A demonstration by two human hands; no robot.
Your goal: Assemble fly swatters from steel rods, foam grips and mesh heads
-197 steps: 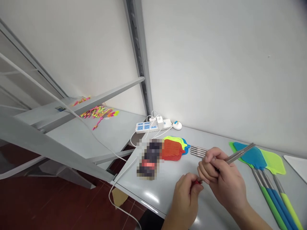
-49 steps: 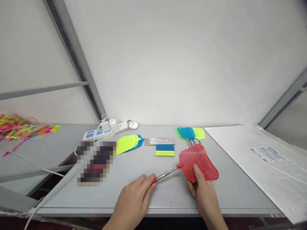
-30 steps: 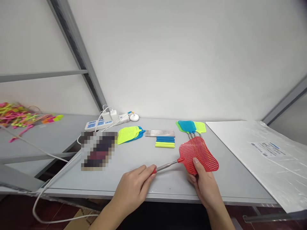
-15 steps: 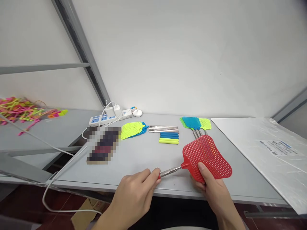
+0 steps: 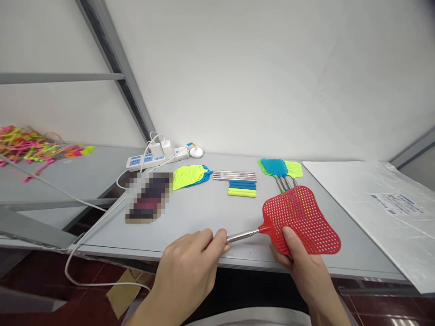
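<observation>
red swatter, likely light and springy, best held either side of its shaft, where left hand and right hand clamp it.

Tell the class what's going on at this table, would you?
A person holds a red fly swatter in both hands: the left hand grips the handle end of its metal rod, the right hand the mesh head, thumb on top. Beyond lie metal rods above blue and yellow tubes, with yellow and blue mesh heads to their left. More swatters lie to the right, partly hidden behind the red one.
</observation>
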